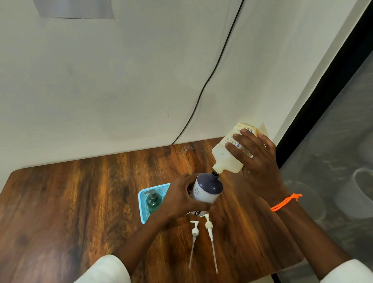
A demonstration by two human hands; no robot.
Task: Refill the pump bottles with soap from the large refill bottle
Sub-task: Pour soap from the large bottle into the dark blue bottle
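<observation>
My right hand (256, 160) grips the large pale refill bottle (225, 158), which is tipped mouth-down to the left. Its neck meets the open mouth of a white pump bottle with a dark purple top (206, 188). My left hand (181, 198) holds that bottle around its body, lifted and tilted above the table. Two white pump heads with long dip tubes (194, 233) (209, 227) lie on the wood just in front of it. A green pump bottle (153, 200) with its pump fitted stands in a light blue tray (143, 209).
The wooden table (63, 208) stands against a white wall, with a black cable (217, 62) running down to its back edge. A dark-framed mesh screen (339, 150) borders the table's right side, with potted plants behind it.
</observation>
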